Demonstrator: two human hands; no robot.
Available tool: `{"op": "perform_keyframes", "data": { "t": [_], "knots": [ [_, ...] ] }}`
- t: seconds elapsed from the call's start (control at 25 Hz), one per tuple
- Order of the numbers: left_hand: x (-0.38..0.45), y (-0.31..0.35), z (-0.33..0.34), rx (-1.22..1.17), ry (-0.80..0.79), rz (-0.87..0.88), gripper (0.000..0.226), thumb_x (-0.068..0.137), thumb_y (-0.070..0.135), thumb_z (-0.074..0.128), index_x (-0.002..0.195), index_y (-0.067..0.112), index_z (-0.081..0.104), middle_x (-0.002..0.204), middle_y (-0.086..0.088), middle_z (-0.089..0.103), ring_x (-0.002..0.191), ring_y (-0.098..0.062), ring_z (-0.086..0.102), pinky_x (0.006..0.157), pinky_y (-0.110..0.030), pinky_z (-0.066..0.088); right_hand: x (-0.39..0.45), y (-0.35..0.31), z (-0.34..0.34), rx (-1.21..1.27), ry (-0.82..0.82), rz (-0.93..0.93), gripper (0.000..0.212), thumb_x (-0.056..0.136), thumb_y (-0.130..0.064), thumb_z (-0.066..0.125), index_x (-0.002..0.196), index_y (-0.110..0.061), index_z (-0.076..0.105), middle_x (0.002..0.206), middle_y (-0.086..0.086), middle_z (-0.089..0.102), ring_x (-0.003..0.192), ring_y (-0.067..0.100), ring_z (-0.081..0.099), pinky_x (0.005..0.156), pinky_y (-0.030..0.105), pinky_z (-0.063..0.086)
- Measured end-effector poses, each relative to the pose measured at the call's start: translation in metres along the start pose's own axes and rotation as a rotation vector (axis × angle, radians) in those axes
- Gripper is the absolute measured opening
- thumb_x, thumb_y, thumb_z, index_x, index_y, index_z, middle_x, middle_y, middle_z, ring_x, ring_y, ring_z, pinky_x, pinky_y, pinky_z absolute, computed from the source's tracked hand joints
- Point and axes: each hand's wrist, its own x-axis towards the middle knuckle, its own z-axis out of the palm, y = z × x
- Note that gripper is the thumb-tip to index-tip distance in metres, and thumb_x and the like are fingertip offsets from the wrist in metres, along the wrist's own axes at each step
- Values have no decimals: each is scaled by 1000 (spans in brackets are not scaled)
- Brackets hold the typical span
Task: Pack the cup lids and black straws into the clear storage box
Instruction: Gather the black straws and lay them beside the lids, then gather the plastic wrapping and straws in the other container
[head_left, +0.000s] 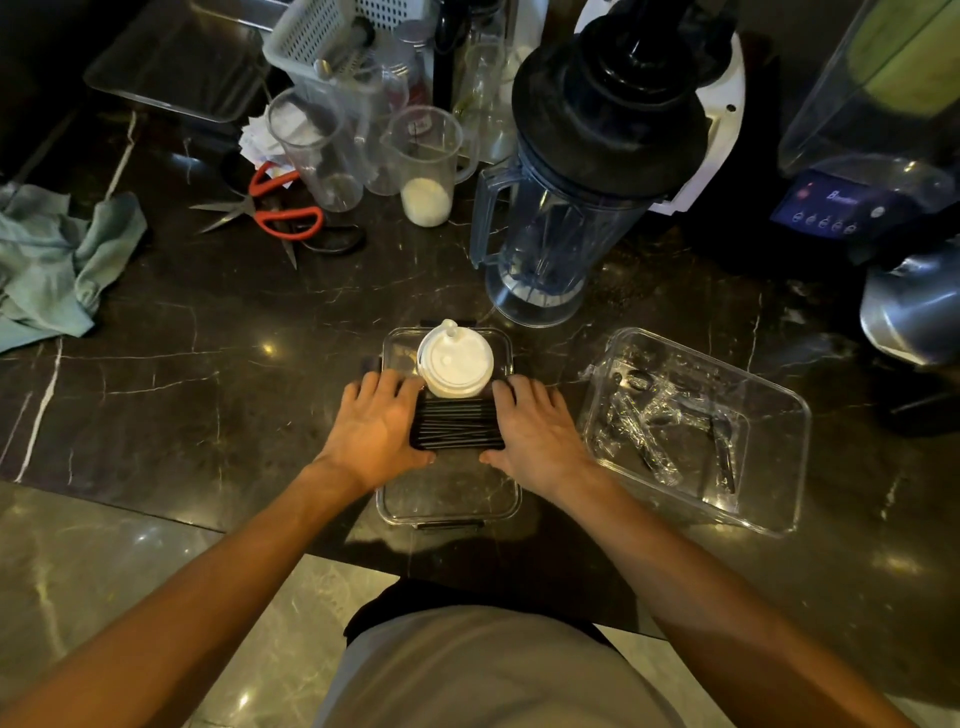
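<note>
The clear storage box with black latches sits on the dark marble counter right in front of me. A stack of white cup lids stands in its far half. A bundle of black straws lies crosswise in the middle of the box. My left hand lies palm down over the left ends of the straws, fingers fairly straight and thumb at the bundle's near edge. My right hand mirrors it on the right ends. The straw ends are hidden under both palms.
A second clear tub holding crumpled plastic wrappers stands to the right. Behind the box are a blender jug, measuring cups, red-handled scissors and a blender base. A teal cloth lies far left.
</note>
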Motion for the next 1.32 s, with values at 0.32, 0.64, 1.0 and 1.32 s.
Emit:
{"op": "perform_keyframes", "data": {
  "t": [0.32, 0.64, 1.0, 1.32],
  "knots": [
    [-14, 15, 13, 41, 138, -22, 107, 61, 51, 91, 147, 10, 42, 137, -18, 52, 128, -37, 50, 109, -59, 39, -20, 8, 7, -4, 113, -120, 90, 82, -38, 83, 152, -4, 38, 150, 17, 44, 142, 35, 43, 124, 52, 27],
    [-14, 39, 10, -28, 111, 43, 116, 64, 41, 94, 157, 9, 32, 143, -25, 45, 133, -42, 46, 111, -61, 39, -51, 25, -19, 187, 443, -171, 53, 94, -28, 73, 138, -3, 58, 135, 15, 63, 128, 28, 59, 123, 47, 31],
    [2, 98, -42, -370, 194, 81, 59, 81, 28, 86, 133, 13, 61, 127, -11, 58, 114, -26, 58, 96, -42, 52, -93, 126, -35, 525, 464, 368, 28, 98, -27, 68, 123, -15, 67, 118, 3, 67, 108, 18, 64, 88, 31, 55],
    [55, 222, -33, -653, -107, 274, 50, 91, 29, 76, 136, 18, 59, 124, 1, 64, 108, -12, 65, 93, -32, 57, -93, 176, 0, 477, -47, 551, 66, 90, -26, 77, 149, -18, 48, 145, 8, 47, 137, 31, 46, 114, 49, 43]
  ]
}}
